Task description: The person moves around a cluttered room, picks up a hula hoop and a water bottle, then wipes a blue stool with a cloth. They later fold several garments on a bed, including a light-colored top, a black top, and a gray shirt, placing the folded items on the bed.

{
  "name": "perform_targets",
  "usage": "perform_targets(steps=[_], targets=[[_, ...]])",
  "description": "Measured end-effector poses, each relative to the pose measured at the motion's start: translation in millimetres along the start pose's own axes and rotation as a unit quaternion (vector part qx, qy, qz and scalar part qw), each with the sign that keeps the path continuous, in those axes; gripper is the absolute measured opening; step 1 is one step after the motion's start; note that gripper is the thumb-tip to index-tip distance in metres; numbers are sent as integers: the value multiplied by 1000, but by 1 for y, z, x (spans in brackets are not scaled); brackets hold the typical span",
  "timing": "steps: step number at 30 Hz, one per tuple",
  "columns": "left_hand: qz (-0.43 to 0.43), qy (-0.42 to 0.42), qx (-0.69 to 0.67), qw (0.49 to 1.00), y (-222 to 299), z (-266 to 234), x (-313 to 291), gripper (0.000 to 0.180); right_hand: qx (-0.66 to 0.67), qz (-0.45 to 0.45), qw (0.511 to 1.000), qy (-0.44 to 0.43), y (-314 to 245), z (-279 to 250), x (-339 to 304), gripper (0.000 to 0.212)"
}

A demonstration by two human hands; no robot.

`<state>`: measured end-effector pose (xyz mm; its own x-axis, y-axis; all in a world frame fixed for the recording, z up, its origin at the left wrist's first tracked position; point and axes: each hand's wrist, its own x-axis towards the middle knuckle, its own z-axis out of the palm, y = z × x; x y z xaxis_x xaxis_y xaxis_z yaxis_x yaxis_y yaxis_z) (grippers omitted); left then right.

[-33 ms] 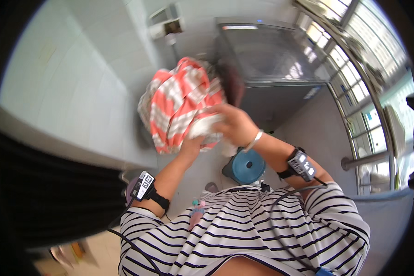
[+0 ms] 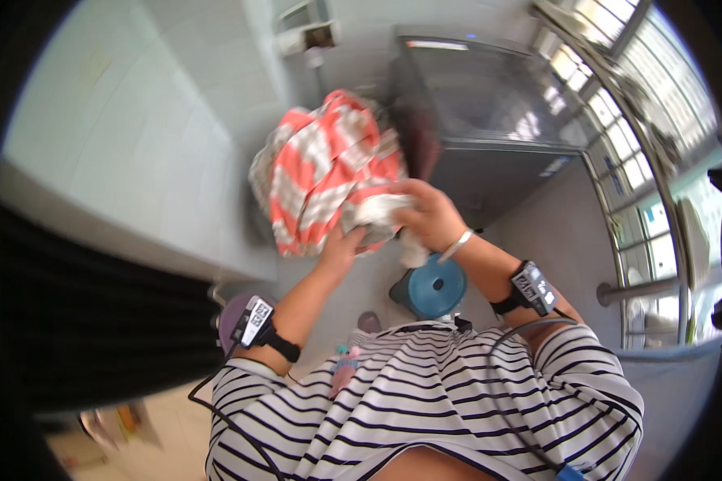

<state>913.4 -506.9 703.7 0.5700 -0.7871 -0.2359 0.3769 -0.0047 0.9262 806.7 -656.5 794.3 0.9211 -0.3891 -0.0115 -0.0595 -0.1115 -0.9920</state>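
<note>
A heap of coral, white and beige patterned fabric point(image 2: 317, 172) lies in front of me, left of the dark machine. At its near edge, my right hand point(image 2: 435, 218) grips a piece of white cloth point(image 2: 379, 210) between thumb and fingers. A pale end of cloth point(image 2: 413, 250) hangs below that hand. From the lower left, my left hand point(image 2: 341, 247) reaches to the underside of the white cloth, its fingers partly hidden by the fabric. Whether the white cloth is separate from the heap, I cannot tell.
A dark grey top-loading washing machine point(image 2: 497, 96) stands at the far right of the heap. Below my right hand is a blue stool point(image 2: 437, 284) with a hole in its seat. Metal rails point(image 2: 618, 104) line the window. A black curtain point(image 2: 112, 321) hangs at left.
The view has shifted slightly, so the heap and washing machine appear farther right. My right hand has shifted right too, still on the white cloth.
</note>
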Motion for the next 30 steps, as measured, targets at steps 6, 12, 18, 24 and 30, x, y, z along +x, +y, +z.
perform_targets(steps=[6, 12, 18, 24, 30], targets=[[-90, 17, -50, 995, -75, 13, -69, 57, 194, 214, 957, -6, 129, 32, -60, 11], [-159, 75, -104, 979, -136, 37, -158, 60, 180, 318, 921, -132, 189, 72, -127, 12], [-96, 232, -19, 968, -161, 13, -233, 42, -23, 196, 945, -262, 177, 143, -151, 18], [0, 447, -358, 820, -160, -56, -292, 33, -77, 169, 893, -410, 162, 229, -160, 39], [22, 445, -457, 770, -190, -153, -388, 32, -11, 324, 827, -460, 182, 349, -192, 33]])
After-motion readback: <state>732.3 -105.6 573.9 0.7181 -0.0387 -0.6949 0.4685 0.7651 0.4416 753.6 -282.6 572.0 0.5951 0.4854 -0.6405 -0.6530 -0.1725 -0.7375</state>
